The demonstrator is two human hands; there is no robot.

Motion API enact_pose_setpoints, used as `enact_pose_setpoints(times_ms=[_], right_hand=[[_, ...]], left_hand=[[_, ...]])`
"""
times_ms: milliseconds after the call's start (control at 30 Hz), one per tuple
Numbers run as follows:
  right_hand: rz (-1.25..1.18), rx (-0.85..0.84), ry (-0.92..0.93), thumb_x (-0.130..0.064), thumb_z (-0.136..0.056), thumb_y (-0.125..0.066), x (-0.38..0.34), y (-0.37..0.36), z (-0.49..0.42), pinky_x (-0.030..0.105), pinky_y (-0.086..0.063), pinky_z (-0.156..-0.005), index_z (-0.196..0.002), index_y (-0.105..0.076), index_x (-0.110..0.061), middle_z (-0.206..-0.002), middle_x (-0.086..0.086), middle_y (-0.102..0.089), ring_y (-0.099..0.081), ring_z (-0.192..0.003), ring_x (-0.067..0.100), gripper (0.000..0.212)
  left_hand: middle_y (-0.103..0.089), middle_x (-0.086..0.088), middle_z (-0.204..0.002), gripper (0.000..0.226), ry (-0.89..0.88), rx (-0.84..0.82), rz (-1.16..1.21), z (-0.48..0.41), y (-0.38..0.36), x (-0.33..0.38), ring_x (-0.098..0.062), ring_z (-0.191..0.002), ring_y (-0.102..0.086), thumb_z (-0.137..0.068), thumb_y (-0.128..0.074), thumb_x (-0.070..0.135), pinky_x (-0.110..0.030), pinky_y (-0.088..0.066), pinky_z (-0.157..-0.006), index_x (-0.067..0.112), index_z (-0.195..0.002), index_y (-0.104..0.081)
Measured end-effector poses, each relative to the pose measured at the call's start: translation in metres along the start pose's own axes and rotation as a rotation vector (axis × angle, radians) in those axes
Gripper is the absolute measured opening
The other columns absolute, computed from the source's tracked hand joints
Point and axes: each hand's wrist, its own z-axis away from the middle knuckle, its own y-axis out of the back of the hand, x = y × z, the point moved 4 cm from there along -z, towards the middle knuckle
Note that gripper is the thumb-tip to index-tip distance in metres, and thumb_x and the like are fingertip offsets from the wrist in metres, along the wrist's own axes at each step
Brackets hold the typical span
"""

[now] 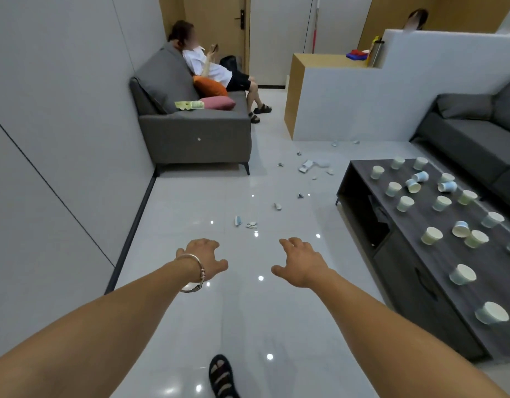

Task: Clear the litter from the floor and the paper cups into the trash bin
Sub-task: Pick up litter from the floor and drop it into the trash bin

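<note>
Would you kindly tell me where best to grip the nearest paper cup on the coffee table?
Probably take the paper cup round its side wall below the rim, right hand coming from the floor side: it stands upright, mouth up, with room around it.

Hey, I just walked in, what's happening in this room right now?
The left hand and right hand reach forward over the tiled floor, both open and holding nothing. Torn litter lies scattered on the floor ahead, not yet picked up. Many paper cups sit on the dark coffee table at the right, a few tipped over. No trash bin is in view. Another person sits on the grey sofa, taking no part.
</note>
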Motion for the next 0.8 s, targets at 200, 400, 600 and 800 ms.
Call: enact_pose_setpoints(times_ms=[200, 400, 600, 800], right_hand=[[0.013, -0.01, -0.033, -0.053, -0.092, -0.051, 0.022, 0.039, -0.103, 0.044, -0.032, -0.11, -0.154, -0.014, -0.021, -0.159, 0.004, -0.016, -0.021, -0.143, 0.027, 0.08], [-0.003, 0.027, -0.081, -0.052, -0.093, -0.05, 0.044, 0.09, -0.2, 0.042, -0.033, -0.11, -0.155, -0.012, -0.02, -0.159, 0.003, -0.017, -0.024, -0.142, 0.026, 0.079], [0.043, -0.07, -0.038, -0.053, -0.092, -0.052, 0.058, 0.098, -0.291, 0.044, -0.036, -0.108, -0.154, -0.012, -0.02, -0.158, 0.004, -0.018, -0.027, -0.14, 0.027, 0.08], [0.05, -0.084, 0.052, -0.053, -0.092, -0.052, 0.075, 0.124, -0.423, 0.045, -0.037, -0.107, -0.154, -0.013, -0.02, -0.158, 0.005, -0.019, -0.028, -0.139, 0.028, 0.081]], left_hand=[[-0.029, 0.001, -0.152, 0.068, -0.038, -0.031, 0.037, -0.123, 0.029, 0.015, -0.022, -0.14, -0.024, -0.087, -0.046, 0.053, -0.045, -0.025, -0.111, 0.022, -0.145, -0.03], [-0.041, 0.0, -0.143, 0.06, -0.103, 0.005, 0.08, -0.235, 0.089, 0.04, -0.024, -0.132, -0.034, -0.084, -0.049, 0.052, -0.04, -0.031, -0.102, 0.021, -0.135, -0.043], [-0.033, -0.003, -0.15, 0.07, -0.123, -0.085, 0.099, -0.331, 0.099, 0.06, -0.024, -0.139, -0.027, -0.085, -0.051, 0.051, -0.043, -0.028, -0.111, 0.019, -0.144, -0.033], [-0.035, -0.001, -0.148, 0.068, -0.043, -0.089, 0.093, -0.434, 0.115, 0.071, -0.022, -0.138, -0.028, -0.087, -0.048, 0.052, -0.042, -0.029, -0.11, 0.02, -0.144, -0.033]])
